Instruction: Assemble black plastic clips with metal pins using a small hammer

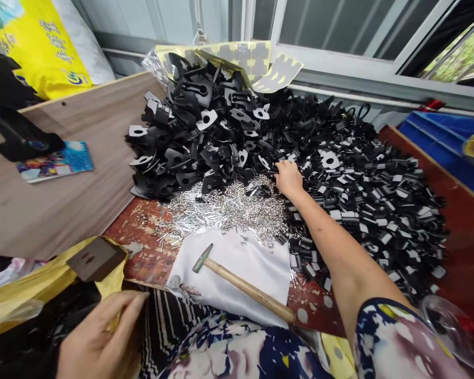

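Observation:
My right hand (289, 179) reaches across the table, its fingers curled round a black plastic part where the heap of larger black plastic parts (197, 121) meets the heap of small black clips (363, 195). Just in front of that hand lies a pile of thin silver metal pins (229, 210). At the lower left my left hand (102, 337) is closed, thumb against the fingers; whatever it may hold cannot be made out. It hovers by the yellow bag (59, 273) of black parts. A hammer with a wooden handle (248, 289) rests on a white cloth (229, 263).
A brown block with slots (97, 258) sits at the bag's edge. Along the left runs a wooden board (82, 210) with a small colourful booklet (55, 160) on it. Yellow-backed sticker sheets (256, 60) top the heap. Blue crate (450, 142) at right; clear plastic cup (442, 316) lower right.

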`<state>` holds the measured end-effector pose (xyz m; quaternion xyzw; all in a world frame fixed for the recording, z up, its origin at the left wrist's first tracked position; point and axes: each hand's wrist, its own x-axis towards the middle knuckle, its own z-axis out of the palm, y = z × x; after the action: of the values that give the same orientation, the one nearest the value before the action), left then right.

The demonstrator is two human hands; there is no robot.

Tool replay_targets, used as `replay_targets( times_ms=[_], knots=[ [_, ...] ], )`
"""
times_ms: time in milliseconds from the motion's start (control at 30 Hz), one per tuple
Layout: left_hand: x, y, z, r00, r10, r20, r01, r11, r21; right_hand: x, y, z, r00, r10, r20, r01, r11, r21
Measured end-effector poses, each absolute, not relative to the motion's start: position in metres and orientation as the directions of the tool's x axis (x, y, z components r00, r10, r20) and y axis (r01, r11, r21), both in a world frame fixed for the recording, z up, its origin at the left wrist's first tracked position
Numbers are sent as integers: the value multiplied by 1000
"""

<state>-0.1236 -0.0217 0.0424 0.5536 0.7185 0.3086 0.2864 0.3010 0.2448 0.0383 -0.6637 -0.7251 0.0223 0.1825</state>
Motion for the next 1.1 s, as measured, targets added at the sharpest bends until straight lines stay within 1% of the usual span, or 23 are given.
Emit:
replay_targets(
  times_ms=[33,100,167,300,367,400,467,500,567,633,667,700,767,800,833,900,967,1000,1033,1100],
  knots=[
    [-114,-20,37,-208,978,-32,631,160,759,309,259,37,-39,972,232,961,100,-260],
    [-96,-17,29,-128,992,-16,627,93,774,321,270,31,-53,976,209,966,103,-237],
    [-84,-13,25,-31,997,-77,579,81,811,330,262,26,-94,974,208,964,141,-226],
    [-65,0,23,63,982,-180,468,130,874,336,201,24,-178,939,295,940,250,-231],
    [-52,9,24,57,972,-230,383,191,904,328,158,25,-267,892,365,881,380,-283],
    [-44,15,25,54,965,-258,317,228,921,321,135,25,-324,848,420,811,478,-338],
    [-26,25,27,91,949,-302,139,288,947,301,91,22,-398,767,503,616,630,-473],
    [-17,29,27,148,935,-323,55,318,947,290,71,20,-411,753,513,522,656,-545],
    [-2,34,27,338,872,-355,-47,392,919,268,38,13,-430,759,489,399,645,-651],
    [9,34,25,499,776,-385,-54,471,880,254,18,5,-439,783,441,365,604,-708],
    [12,32,24,532,742,-409,-44,506,861,253,13,1,-442,800,407,370,576,-729],
    [14,30,22,528,724,-444,-39,543,839,256,11,-1,-435,823,364,386,536,-751],
    [13,25,21,456,711,-536,-61,625,778,273,13,-3,-373,888,268,464,429,-775],
    [11,23,20,417,706,-573,-91,660,746,287,17,-3,-303,922,240,534,373,-759],
    [9,21,20,384,704,-597,-131,681,720,302,23,-3,-214,946,243,620,324,-714],
    [3,18,20,336,725,-602,-211,681,702,333,38,-1,-69,943,325,796,249,-552],
    [-1,17,20,296,752,-589,-253,657,710,358,57,0,-72,913,401,911,224,-347],
    [-3,16,19,284,755,-591,-257,654,712,367,66,1,-111,911,398,940,226,-255],
    [-4,15,18,275,754,-596,-257,655,710,374,74,2,-151,917,370,957,229,-178],
    [-6,13,18,253,748,-614,-258,664,702,380,84,6,-195,935,297,972,225,-72]
  ],
)
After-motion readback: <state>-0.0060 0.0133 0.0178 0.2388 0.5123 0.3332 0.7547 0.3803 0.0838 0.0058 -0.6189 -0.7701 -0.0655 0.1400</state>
